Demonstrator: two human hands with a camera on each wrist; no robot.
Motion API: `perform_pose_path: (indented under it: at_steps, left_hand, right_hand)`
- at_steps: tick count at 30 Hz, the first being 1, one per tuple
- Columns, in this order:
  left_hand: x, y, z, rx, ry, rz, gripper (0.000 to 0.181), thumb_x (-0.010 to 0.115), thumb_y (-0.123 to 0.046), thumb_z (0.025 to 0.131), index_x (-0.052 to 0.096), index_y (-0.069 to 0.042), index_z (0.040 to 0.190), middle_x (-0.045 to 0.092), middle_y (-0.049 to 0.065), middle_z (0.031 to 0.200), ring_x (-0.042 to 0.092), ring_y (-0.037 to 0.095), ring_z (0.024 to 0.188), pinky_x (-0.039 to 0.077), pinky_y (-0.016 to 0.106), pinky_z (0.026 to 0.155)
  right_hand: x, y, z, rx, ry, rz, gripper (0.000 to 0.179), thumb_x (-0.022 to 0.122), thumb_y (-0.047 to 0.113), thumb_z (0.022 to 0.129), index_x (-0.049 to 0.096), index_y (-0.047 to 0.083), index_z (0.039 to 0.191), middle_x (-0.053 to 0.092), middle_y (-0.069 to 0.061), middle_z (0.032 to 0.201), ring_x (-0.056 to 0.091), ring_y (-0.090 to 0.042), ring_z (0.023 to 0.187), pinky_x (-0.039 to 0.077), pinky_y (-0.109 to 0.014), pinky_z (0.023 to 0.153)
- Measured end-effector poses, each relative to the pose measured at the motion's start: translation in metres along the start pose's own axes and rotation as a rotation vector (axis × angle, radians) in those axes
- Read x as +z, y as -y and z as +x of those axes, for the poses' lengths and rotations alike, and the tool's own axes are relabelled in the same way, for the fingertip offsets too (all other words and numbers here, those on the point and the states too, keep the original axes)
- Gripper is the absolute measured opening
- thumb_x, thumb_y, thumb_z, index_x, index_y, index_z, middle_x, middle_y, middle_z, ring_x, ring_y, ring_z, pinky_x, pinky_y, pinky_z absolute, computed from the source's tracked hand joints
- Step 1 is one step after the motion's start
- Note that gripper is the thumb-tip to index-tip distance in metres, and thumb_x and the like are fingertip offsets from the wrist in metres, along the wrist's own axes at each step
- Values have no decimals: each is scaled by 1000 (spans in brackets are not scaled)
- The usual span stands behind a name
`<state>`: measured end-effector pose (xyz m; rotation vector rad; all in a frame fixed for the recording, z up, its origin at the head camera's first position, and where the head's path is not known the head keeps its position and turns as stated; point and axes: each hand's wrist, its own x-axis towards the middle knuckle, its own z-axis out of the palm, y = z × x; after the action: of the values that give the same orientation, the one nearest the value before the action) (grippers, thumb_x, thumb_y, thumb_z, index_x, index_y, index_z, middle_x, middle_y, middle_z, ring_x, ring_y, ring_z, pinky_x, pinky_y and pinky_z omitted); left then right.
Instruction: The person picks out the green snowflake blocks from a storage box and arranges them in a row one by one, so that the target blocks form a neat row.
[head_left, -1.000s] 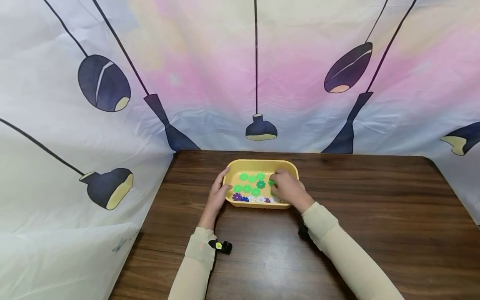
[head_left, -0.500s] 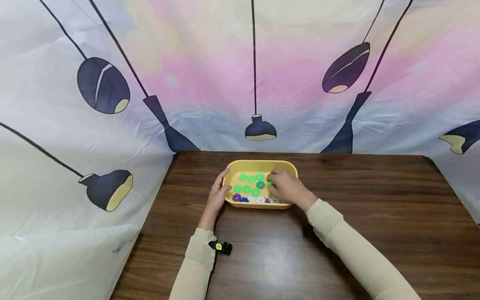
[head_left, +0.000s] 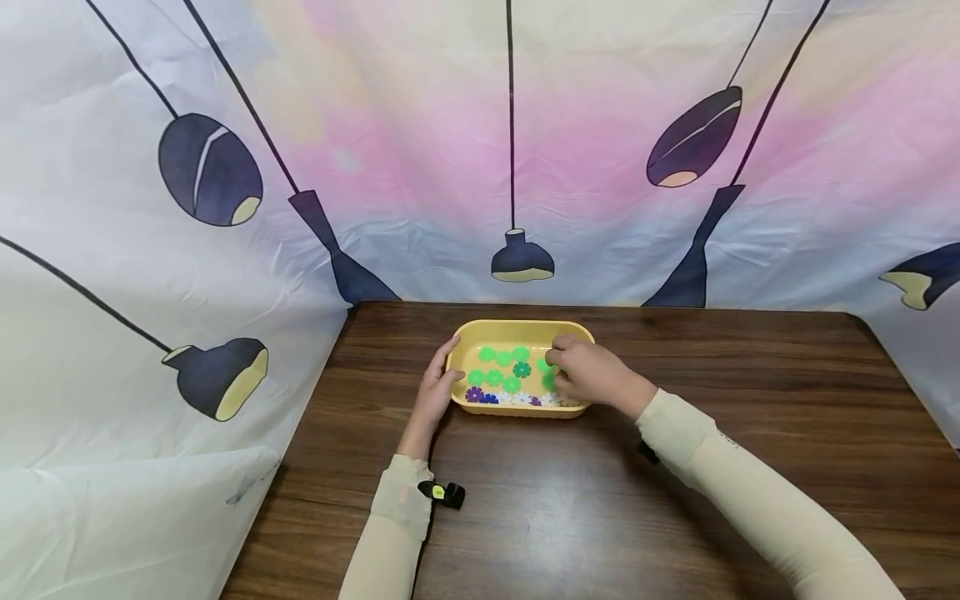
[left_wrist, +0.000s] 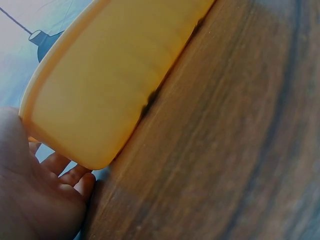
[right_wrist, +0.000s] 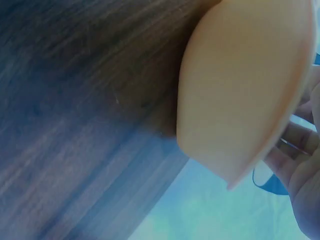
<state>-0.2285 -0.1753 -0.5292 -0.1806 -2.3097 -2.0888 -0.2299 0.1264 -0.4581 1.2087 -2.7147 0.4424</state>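
A yellow plastic tray (head_left: 525, 332) sits on the table, with flower-shaped plastic discs in it. My left hand (head_left: 436, 382) holds its left end, thumb at the rim; the left wrist view shows fingers (left_wrist: 56, 163) against the outside wall. Several light green discs (head_left: 493, 377) lie spread over the floor around one darker green disc (head_left: 522, 369). My right hand (head_left: 592, 375) reaches over the right end with bent fingers, beside a green disc (head_left: 545, 365). Its fingertips are partly hidden, and the tray wall covers them in the right wrist view, so a grip cannot be made out.
Along the tray's near side lie a purple disc (head_left: 474, 394), a blue disc (head_left: 490, 399) and several white discs (head_left: 522, 399). The brown wooden table (head_left: 525, 500) extends around the tray. Behind it hangs a cloth backdrop (head_left: 420, 167) printed with lamps.
My right hand first shifts slightly left inside the tray, then back right, with its forearm swinging outward to the right. Green discs beside its fingers show more now. My left hand stays on the tray.
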Motion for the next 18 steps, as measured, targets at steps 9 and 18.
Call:
perform_pose_path:
  at_steps: [9, 18]
  left_hand:
    - [-1, 0, 0, -3, -4, 6, 65, 49, 6, 96, 43, -5, 161, 33, 13, 170, 23, 30, 159, 24, 51, 124]
    - [-1, 2, 0, -10, 3, 32, 66, 49, 5, 97, 43, -7, 161, 33, 14, 170, 24, 32, 158, 27, 53, 123]
  right_hand:
    - [-13, -2, -9, -57, -5, 6, 8, 70, -1, 90, 68, 7, 89, 50, 0, 85, 37, -11, 69, 36, -27, 61]
    - [-21, -11, -27, -92, -27, -18, 11, 76, 0, 86, 73, 4, 96, 57, -3, 92, 46, -14, 78, 44, -31, 68]
